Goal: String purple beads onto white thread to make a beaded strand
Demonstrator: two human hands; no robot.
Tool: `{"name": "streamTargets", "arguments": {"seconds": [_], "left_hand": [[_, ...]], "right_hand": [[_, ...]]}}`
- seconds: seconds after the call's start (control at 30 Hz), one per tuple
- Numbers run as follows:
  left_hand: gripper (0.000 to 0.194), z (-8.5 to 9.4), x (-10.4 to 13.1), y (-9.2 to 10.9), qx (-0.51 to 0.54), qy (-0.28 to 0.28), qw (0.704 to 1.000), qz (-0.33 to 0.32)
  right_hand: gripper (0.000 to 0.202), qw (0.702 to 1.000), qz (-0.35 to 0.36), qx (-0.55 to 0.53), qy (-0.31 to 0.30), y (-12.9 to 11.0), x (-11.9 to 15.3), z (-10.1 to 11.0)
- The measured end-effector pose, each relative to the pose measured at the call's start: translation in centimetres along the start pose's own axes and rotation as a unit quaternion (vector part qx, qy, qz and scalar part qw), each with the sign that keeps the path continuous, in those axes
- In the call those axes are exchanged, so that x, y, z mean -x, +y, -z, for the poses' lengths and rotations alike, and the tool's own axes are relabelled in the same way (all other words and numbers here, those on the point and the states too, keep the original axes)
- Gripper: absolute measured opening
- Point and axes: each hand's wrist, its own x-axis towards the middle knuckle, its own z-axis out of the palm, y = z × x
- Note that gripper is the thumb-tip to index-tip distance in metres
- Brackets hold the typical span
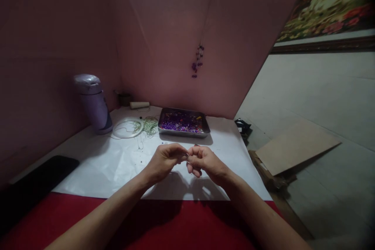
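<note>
My left hand (pixel 168 158) and my right hand (pixel 205 162) meet fingertip to fingertip over the white sheet (pixel 117 179). Both are closed in a pinch. Something small and thin, with a faint shine, shows between the fingertips; its kind is too small to make out. Just beyond the hands stands a metal tray (pixel 184 135) holding many purple beads (pixel 178 125) and a few of other colours. A tangle of green thread (pixel 150 125) lies to the left of the tray, beside a pale ring-shaped coil (pixel 129 136).
A purple bottle (pixel 95 105) stands at the left, with a dark flat object (pixel 48 174) nearer me. Against the pink panel (pixel 164 47) hangs a beaded strand (pixel 197 60). A pale roll (pixel 140 104) lies behind. Cardboard (pixel 295 146) sits off the table's right edge.
</note>
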Motion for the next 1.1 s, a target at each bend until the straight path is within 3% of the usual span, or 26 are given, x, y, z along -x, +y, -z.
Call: {"name": "streamTargets", "arguments": {"seconds": [0.23, 0.37, 0.43, 0.57, 0.8, 1.1], "left_hand": [[0.012, -0.1, 0.0, 0.5, -0.021, 0.035, 0.998, 0.04], [0.021, 0.2, -0.3, 0.4, 0.036, 0.065, 0.992, 0.104], [0.023, 0.3, -0.4, 0.3, 0.071, 0.069, 0.989, 0.112], [0.021, 0.4, -0.4, 0.2, 0.097, 0.064, 0.988, 0.105], [0.021, 0.4, -0.4, 0.4, 0.105, 0.05, 0.988, 0.101], [0.021, 0.4, -0.3, 0.3, 0.118, 0.041, 0.986, 0.11]], "right_hand": [[0.022, 1.0, -0.004, 0.025, 0.011, -0.1, 0.0, -0.2], [0.027, 0.985, 0.054, 0.114, 0.119, -0.1, -0.3, -0.3], [0.031, 0.977, 0.084, 0.134, 0.142, 0.0, -0.4, -0.3], [0.037, 0.979, 0.086, 0.115, 0.143, 0.0, -0.3, -0.4], [0.029, 0.997, 0.014, 0.046, 0.064, -0.7, 0.1, -1.2], [0.028, 0.997, 0.026, 0.02, 0.071, -0.5, -0.1, -1.3]]}}
